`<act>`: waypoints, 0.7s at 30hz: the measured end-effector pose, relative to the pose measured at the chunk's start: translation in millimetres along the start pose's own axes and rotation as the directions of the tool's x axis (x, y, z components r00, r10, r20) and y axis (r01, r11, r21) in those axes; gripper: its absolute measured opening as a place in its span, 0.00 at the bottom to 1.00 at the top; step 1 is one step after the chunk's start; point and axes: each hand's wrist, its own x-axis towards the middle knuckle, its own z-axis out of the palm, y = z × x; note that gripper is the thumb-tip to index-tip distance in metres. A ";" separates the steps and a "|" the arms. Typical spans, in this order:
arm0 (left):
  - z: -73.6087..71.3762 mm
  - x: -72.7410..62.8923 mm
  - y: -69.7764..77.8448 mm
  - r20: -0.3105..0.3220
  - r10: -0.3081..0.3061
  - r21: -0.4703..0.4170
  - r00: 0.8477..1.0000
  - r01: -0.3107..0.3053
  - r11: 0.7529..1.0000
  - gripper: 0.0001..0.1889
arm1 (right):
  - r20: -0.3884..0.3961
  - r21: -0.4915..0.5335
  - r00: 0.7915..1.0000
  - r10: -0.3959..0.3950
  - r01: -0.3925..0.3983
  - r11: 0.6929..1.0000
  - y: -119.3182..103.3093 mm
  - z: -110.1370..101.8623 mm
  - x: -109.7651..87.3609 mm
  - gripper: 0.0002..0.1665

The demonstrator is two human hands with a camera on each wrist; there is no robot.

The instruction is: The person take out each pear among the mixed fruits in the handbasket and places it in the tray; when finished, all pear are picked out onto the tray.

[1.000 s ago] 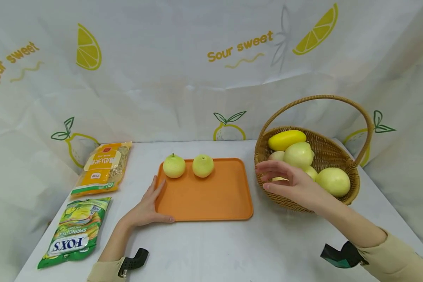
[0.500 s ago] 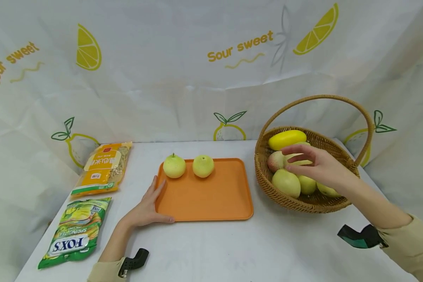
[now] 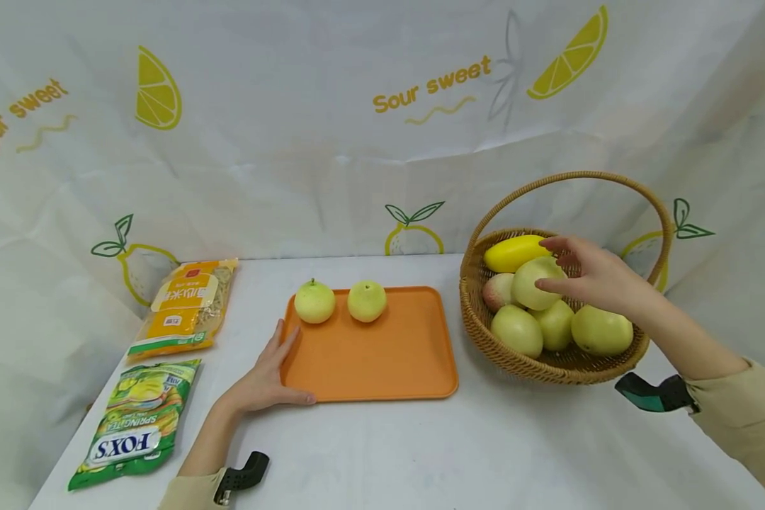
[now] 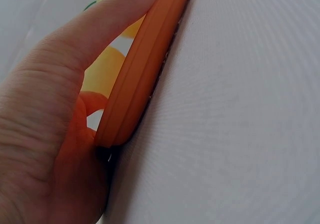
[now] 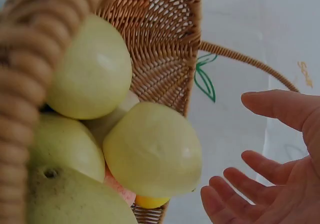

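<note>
In the head view my left hand [image 3: 269,375] rests at the near left corner of an orange tray [image 3: 382,361], fingers straight along its left side and thumb on the front edge. Up close, the thumb [image 4: 95,26] lies against the tray's rim [image 4: 140,63]. Two yellow-green pears [image 3: 314,302] sit at the tray's far left. My right hand [image 3: 602,276] hovers over the wicker basket [image 3: 548,372], thumb and fingers spread apart around the right side of a pale green round fruit [image 3: 534,282]. The right wrist view shows a gap between that fruit [image 5: 152,149] and the fingers.
Inside the basket lie several more pale green fruits [image 3: 602,331], a reddish one [image 3: 499,291] and a long yellow one [image 3: 513,253]. Its tall handle [image 3: 580,175] arches above. An orange grain bag [image 3: 181,304] and a green FOX'S bag [image 3: 137,418] lie at left.
My right hand has moved right and slightly farther back over the basket, uncovering the fruits at its front. The left hand, tray and two pears have kept their places.
</note>
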 end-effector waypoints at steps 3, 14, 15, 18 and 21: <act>-0.3 -0.1 0.7 0.003 -0.005 0.000 1.000 0.005 1.000 0.66 | 0.028 -0.021 0.999 0.027 -0.026 0.999 4.9 -2.5 6.3 0.45; -0.7 0.0 1.7 0.006 -0.008 -0.010 1.000 0.008 1.000 0.65 | 0.146 -0.010 0.981 0.130 -0.130 0.991 21.2 -7.1 19.9 0.54; -0.6 0.1 1.4 0.007 -0.009 -0.012 1.000 0.009 1.000 0.65 | 0.161 -0.019 0.977 0.141 -0.140 0.990 22.2 -7.3 20.7 0.55; -0.2 0.4 0.5 0.007 -0.010 -0.016 1.000 0.010 1.000 0.65 | 0.199 -0.073 0.964 0.178 -0.167 0.983 25.3 -7.7 23.0 0.58; -0.6 0.3 0.4 0.007 -0.012 -0.018 1.000 0.012 1.000 0.66 | 0.222 -0.127 0.953 0.205 -0.181 0.975 28.5 -7.3 24.8 0.59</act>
